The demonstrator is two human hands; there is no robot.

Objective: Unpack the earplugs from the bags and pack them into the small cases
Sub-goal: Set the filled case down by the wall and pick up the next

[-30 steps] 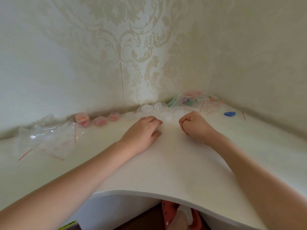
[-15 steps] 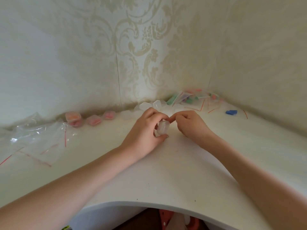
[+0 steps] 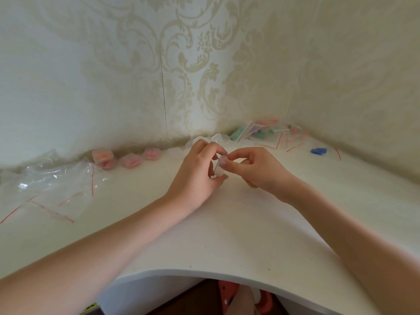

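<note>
A small clear plastic case (image 3: 220,169) is held just above the white corner table (image 3: 227,235), between both hands. My left hand (image 3: 198,176) grips it from the left with curled fingers and thumb. My right hand (image 3: 254,169) pinches its upper right edge with thumb and forefinger. Whether the case is open I cannot tell. Several filled cases with pink and orange earplugs (image 3: 102,155) line the back wall at left. More empty clear cases (image 3: 200,140) lie behind my hands. Bags of coloured earplugs (image 3: 263,131) sit in the far corner.
Empty clear bags with red zip strips (image 3: 52,187) lie spread at the left. A loose pair of blue earplugs (image 3: 318,151) rests at the right near the wall. Patterned walls enclose the table on two sides; its curved front edge is near me.
My left hand picked a clear case up from the table and both hands came together on it. My right hand went from a fist to pinching the case's edge.
</note>
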